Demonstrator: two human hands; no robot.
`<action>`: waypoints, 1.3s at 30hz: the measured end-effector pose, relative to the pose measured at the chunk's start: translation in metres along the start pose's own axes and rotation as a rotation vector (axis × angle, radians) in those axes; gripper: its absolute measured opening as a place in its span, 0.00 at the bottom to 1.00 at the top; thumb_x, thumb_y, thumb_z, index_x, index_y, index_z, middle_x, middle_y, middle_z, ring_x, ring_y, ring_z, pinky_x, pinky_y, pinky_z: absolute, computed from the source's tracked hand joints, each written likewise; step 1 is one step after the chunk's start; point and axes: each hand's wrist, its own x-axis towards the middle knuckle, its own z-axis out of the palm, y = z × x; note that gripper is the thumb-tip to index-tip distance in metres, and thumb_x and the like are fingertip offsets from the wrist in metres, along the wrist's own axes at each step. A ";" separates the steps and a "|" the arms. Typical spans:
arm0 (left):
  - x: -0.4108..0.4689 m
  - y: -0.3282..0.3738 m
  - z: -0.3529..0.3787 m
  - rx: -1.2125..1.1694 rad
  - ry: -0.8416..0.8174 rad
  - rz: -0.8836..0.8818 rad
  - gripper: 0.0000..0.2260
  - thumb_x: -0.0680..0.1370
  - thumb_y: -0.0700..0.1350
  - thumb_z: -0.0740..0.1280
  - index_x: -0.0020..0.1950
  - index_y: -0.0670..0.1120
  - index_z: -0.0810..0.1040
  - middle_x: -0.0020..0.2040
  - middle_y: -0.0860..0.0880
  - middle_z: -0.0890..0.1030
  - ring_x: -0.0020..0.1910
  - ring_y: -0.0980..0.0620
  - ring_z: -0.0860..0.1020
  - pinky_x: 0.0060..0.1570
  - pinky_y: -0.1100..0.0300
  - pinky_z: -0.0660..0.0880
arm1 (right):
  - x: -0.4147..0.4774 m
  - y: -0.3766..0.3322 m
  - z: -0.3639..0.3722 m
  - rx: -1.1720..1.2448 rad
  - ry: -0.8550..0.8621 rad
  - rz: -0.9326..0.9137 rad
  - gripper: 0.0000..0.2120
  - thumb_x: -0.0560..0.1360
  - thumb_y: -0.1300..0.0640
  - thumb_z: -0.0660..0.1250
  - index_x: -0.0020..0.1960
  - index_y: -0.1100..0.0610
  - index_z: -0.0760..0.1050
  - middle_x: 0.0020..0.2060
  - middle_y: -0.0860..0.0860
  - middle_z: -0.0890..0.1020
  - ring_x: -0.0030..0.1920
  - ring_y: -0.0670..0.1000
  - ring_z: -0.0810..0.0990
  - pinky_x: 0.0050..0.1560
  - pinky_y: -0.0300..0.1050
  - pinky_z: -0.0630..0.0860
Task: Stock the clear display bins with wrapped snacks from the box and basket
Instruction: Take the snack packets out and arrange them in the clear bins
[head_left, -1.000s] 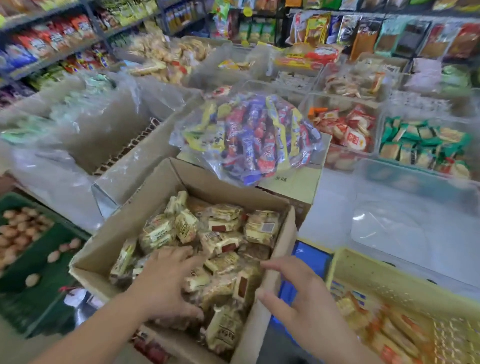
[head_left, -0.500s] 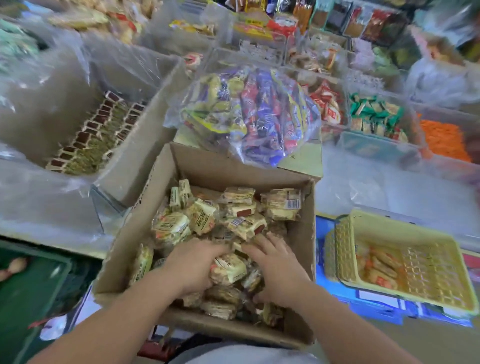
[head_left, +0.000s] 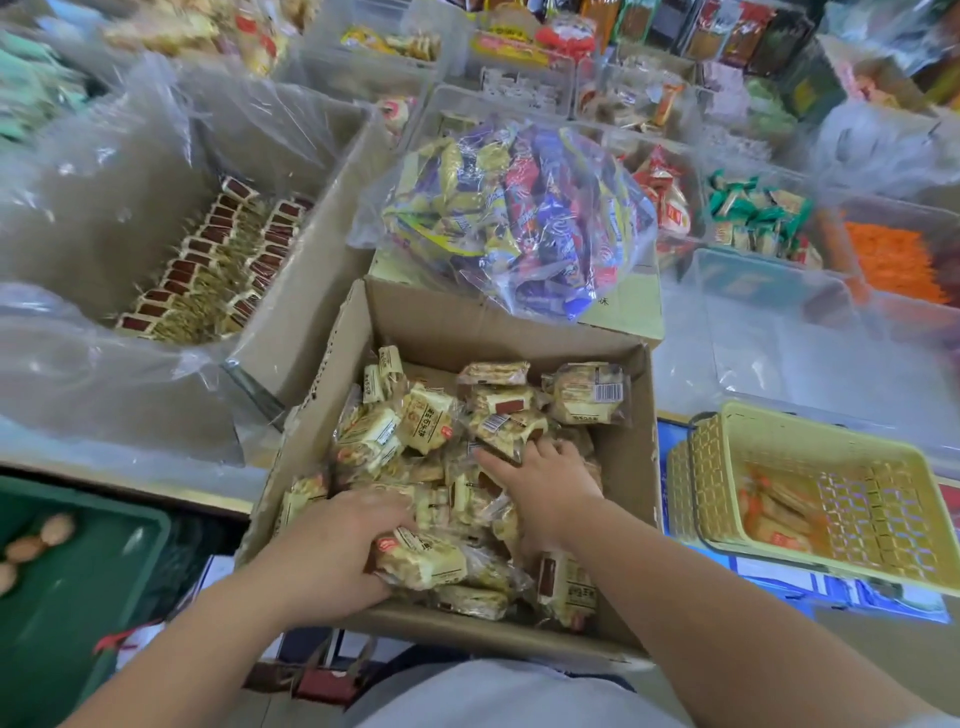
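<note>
Wrapped snacks (head_left: 431, 431) heaped in cardboard box (head_left: 441, 327); both forearms reached in from near side. Left hand (head_left: 337, 551) laid at near-left of pile, grip closed, fingers curled round one cream-wrapped pack (head_left: 421, 564), which is left projecting right of palm. Right hand (head_left: 548, 486) set palm-down mid-pile, fingers extended, spread, pressed on packs. Yellow basket (head_left: 727, 431) seen just right of box.

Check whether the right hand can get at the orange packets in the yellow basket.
Probably yes. The yellow basket sits open-topped just right of the cardboard box, nothing covering its orange packets. The right hand, among the box's snacks, need only clear the box wall.
</note>
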 end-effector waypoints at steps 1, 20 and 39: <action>-0.001 0.002 0.002 0.008 0.008 0.001 0.30 0.69 0.60 0.69 0.71 0.63 0.73 0.76 0.65 0.68 0.76 0.58 0.65 0.74 0.58 0.63 | 0.002 -0.004 0.001 -0.012 -0.013 0.001 0.68 0.60 0.34 0.80 0.77 0.38 0.28 0.73 0.65 0.67 0.72 0.68 0.66 0.70 0.70 0.61; 0.029 0.032 -0.012 -0.049 -0.086 -0.035 0.49 0.63 0.86 0.39 0.74 0.65 0.71 0.77 0.60 0.68 0.76 0.55 0.65 0.75 0.48 0.62 | -0.057 0.037 -0.029 0.570 0.283 0.254 0.38 0.67 0.37 0.75 0.71 0.32 0.60 0.38 0.41 0.80 0.34 0.40 0.77 0.31 0.35 0.71; 0.192 0.059 -0.006 0.252 0.268 -0.069 0.46 0.71 0.65 0.75 0.82 0.61 0.52 0.79 0.36 0.56 0.75 0.33 0.64 0.72 0.41 0.67 | -0.093 0.009 -0.005 0.174 0.214 0.260 0.43 0.68 0.44 0.76 0.76 0.45 0.57 0.72 0.56 0.67 0.74 0.63 0.60 0.75 0.66 0.55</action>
